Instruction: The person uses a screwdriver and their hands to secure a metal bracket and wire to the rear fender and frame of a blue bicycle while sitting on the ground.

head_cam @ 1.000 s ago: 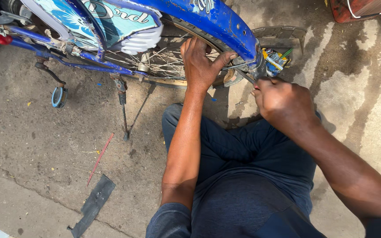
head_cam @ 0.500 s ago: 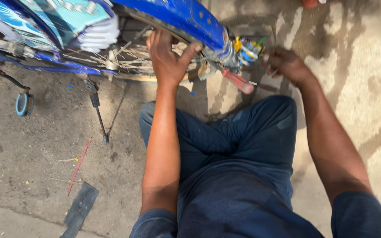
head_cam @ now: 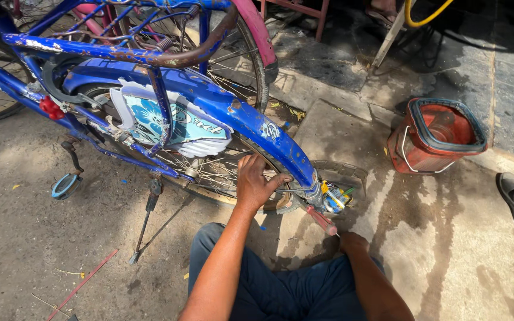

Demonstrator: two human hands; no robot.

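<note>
1. Left hand [head_cam: 256, 185] grips the rear wheel [head_cam: 221, 172] under the blue mudguard [head_cam: 251, 122].
2. Right hand [head_cam: 352, 242], at five o'clock from the left, is closed around a red-handled tool [head_cam: 322, 221].
3. Red bucket [head_cam: 438, 135] stands at two o'clock, well apart.

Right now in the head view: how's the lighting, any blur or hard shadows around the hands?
Head view: hard sunlight, sharp focus, no visible motion blur. The left hand on the rear wheel is sunlit under the blue mudguard. The right hand sits in dark shade on the concrete; whether it grips anything is unclear. The red bucket is evenly lit.
</note>
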